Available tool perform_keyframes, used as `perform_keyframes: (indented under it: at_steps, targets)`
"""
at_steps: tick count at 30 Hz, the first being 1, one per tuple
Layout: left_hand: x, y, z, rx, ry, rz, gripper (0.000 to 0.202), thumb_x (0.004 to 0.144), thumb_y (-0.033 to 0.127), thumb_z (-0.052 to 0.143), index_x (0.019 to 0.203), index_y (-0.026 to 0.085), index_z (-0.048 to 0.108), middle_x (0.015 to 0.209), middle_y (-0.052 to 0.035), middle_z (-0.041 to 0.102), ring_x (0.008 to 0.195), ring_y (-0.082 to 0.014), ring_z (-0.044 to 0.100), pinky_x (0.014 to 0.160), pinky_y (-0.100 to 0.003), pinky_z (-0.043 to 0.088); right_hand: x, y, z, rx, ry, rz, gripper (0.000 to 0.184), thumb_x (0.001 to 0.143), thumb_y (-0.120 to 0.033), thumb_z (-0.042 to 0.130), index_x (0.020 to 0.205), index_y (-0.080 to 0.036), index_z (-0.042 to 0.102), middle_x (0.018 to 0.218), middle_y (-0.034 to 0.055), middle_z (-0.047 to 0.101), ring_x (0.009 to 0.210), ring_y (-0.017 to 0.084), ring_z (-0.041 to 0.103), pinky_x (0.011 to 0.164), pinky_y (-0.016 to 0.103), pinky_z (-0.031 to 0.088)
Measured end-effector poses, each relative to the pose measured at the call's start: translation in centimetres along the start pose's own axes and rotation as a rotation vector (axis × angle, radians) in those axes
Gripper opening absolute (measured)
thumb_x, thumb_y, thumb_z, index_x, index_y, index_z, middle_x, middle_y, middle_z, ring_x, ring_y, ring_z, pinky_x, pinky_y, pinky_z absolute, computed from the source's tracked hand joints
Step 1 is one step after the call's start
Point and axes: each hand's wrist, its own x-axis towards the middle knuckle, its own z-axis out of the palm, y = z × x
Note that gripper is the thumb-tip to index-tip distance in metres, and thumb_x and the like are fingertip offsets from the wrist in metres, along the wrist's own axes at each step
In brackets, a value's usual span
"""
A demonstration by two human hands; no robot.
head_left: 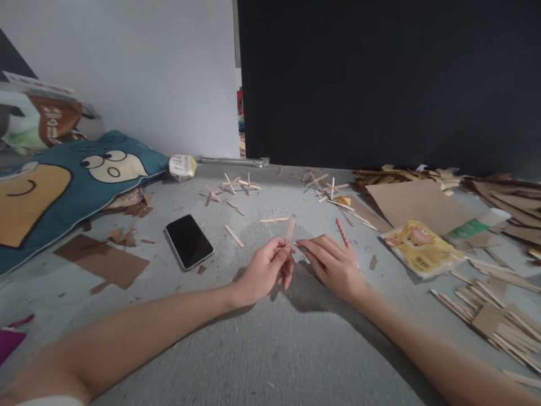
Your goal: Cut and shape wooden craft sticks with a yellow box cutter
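Note:
My left hand [268, 268] pinches a craft stick [290, 230] between thumb and fingertips, and the stick points up and away from me. Just right of it is my right hand [332, 262], fingers stretched toward the stick with a small gap between; nothing shows in them. Two loose craft sticks lie beyond my left hand: a level one [273, 220] and a slanted one [234, 236]. Beside my right hand lies a red patterned pencil-like rod [344, 234], partly hidden behind the hand.
A phone [189, 241] lies left, near cardboard scraps [101, 260] and a blue cushion [84, 186]. Crossed stick pieces [230, 185] stand at the back, with more [319, 183] further right. On the right are a yellow packet [422, 248], cardboard [418, 206] and many sticks [486, 304].

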Motion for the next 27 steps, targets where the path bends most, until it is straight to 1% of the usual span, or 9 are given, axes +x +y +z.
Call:
perform_keyframes:
  at_steps: [5,8,11,13,16,19,23,27]
  targets:
    - [-0.2,0.4,0.1,0.032,0.002,-0.031,0.042,0.100,0.061,0.052,0.092,0.020,0.050,0.065,0.0061,0.054,0.044,-0.0079,0.054,0.045,-0.021,0.037,-0.4,0.3,0.1,-0.014,-0.045,-0.050,0.028,0.103,-0.014,0.052,0.126,-0.020,0.068,0.096,0.0101,0.076,0.081,0.022,0.066,0.072,0.036,0.056]
    - [-0.3,0.5,0.2,0.058,-0.003,-0.047,0.042,0.100,0.061,0.051,0.093,0.020,0.052,0.064,0.0061,0.054,0.044,-0.0078,0.052,0.045,-0.021,0.037,-0.2,0.1,0.1,0.023,-0.031,-0.016,0.027,0.104,-0.015,0.051,0.123,-0.021,0.069,0.094,0.0099,0.075,0.081,0.022,0.067,0.072,0.036,0.056]
    - [-0.5,0.6,0.2,0.103,-0.003,-0.050,0.043,0.100,0.062,0.051,0.094,0.020,0.054,0.063,0.0057,0.054,0.045,-0.0082,0.050,0.045,-0.021,0.037,-0.1,-0.3,0.1,0.085,0.043,0.091,0.020,0.104,-0.023,0.055,0.114,-0.022,0.072,0.084,0.0072,0.071,0.075,0.019,0.066,0.068,0.032,0.054]
    - [-0.6,0.7,0.3,0.156,-0.001,-0.036,0.043,0.101,0.061,0.050,0.092,0.019,0.054,0.064,0.0053,0.054,0.046,-0.0081,0.050,0.046,-0.021,0.039,0.2,-0.8,0.1,0.133,0.059,0.203,0.016,0.102,-0.032,0.061,0.104,-0.022,0.073,0.075,0.0036,0.066,0.066,0.016,0.061,0.061,0.029,0.050]
    - [-0.7,0.7,0.2,0.227,-0.003,-0.024,0.041,0.103,0.058,0.048,0.091,0.019,0.054,0.066,0.0048,0.054,0.049,-0.0086,0.051,0.049,-0.022,0.042,0.8,-1.7,-0.1,0.230,-0.006,0.404,0.024,0.099,-0.043,0.064,0.093,-0.022,0.074,0.061,-0.0020,0.058,0.052,0.012,0.049,0.051,0.026,0.040]
    - [-0.8,0.6,0.1,0.266,0.000,-0.023,0.037,0.104,0.055,0.045,0.095,0.020,0.054,0.064,0.0053,0.054,0.048,-0.0091,0.050,0.049,-0.023,0.041,1.8,-2.3,-0.7,0.342,-0.093,0.541,0.030,0.098,-0.047,0.062,0.087,-0.021,0.072,0.056,-0.0041,0.052,0.049,0.011,0.042,0.048,0.025,0.034]
    - [-0.8,0.6,0.1,0.311,-0.005,-0.019,0.033,0.106,0.050,0.043,0.095,0.020,0.054,0.063,0.0059,0.054,0.048,-0.0091,0.051,0.051,-0.023,0.040,3.1,-2.8,-1.7,0.449,-0.188,0.637,0.033,0.096,-0.050,0.062,0.080,-0.021,0.068,0.055,-0.0061,0.043,0.050,0.011,0.038,0.050,0.025,0.034]
    - [-0.8,0.5,0.1,0.278,-0.006,-0.023,0.035,0.106,0.053,0.043,0.094,0.021,0.051,0.064,0.0059,0.055,0.047,-0.0089,0.051,0.050,-0.023,0.039,3.7,-2.9,-2.3,0.510,-0.232,0.656,0.032,0.097,-0.047,0.060,0.079,-0.021,0.066,0.057,-0.0055,0.044,0.052,0.011,0.039,0.052,0.025,0.036]
